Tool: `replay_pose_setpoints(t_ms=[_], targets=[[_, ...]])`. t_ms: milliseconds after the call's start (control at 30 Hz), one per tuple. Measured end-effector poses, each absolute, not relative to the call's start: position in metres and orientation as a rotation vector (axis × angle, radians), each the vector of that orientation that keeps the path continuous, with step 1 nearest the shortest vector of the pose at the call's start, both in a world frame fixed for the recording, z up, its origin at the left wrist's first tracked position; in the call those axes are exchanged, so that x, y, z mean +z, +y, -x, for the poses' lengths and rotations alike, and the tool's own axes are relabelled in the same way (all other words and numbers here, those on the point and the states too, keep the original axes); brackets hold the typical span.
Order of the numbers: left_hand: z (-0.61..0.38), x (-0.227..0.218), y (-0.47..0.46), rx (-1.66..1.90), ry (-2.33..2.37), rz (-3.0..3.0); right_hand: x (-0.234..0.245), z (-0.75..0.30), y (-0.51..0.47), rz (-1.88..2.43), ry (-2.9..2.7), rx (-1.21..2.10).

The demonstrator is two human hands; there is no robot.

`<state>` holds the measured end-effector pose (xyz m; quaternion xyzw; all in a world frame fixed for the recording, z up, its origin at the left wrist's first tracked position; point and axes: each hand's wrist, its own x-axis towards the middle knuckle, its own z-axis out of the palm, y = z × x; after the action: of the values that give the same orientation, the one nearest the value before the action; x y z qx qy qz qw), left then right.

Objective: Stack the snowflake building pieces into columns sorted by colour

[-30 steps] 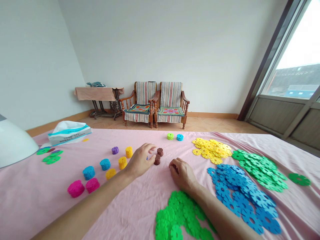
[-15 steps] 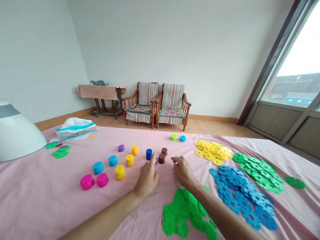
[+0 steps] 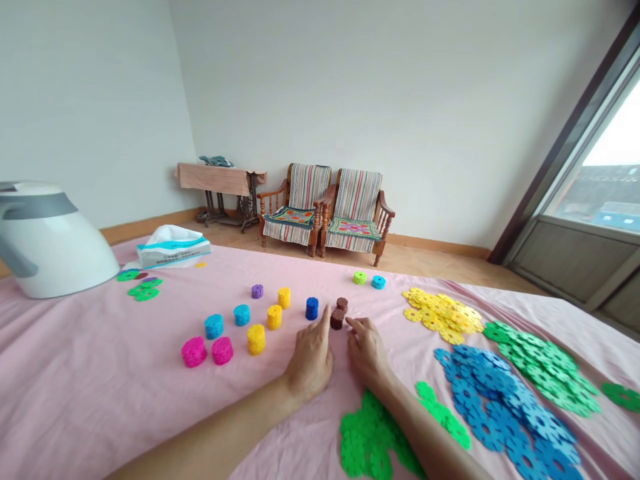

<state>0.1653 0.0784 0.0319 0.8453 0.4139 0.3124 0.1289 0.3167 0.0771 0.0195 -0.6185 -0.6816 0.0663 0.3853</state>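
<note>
My left hand (image 3: 311, 359) and my right hand (image 3: 367, 352) rest side by side on the pink cloth (image 3: 100, 393), fingers curled, index fingers pointing at a brown stack (image 3: 337, 319) of toy discs. The left index tip touches that stack; the right index tip lies just right of it. A second brown stack (image 3: 342, 305) stands behind, a dark blue stack (image 3: 312, 308) to its left. Neither hand holds anything that I can see.
Yellow (image 3: 274, 317), light blue (image 3: 242, 315), purple (image 3: 257, 291) and pink (image 3: 194, 351) stacks stand at left. Loose disc piles lie right: yellow (image 3: 443, 315), blue (image 3: 505, 400), green (image 3: 543, 355), and green (image 3: 370, 440) near my right arm. A white appliance (image 3: 50, 243) and tissue pack (image 3: 173, 247) sit far left.
My left hand let go of the dark blue stack and drew back right beside the brown stack. My right hand moved up to that stack. The view swung left.
</note>
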Motion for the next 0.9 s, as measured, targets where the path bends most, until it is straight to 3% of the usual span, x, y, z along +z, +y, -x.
replay_pose_setpoints(t_ms=[900], targets=[[-0.166,0.032,0.077,0.958,1.170,-2.457,0.035,-0.311,0.066,1.588,-1.819,0.108]])
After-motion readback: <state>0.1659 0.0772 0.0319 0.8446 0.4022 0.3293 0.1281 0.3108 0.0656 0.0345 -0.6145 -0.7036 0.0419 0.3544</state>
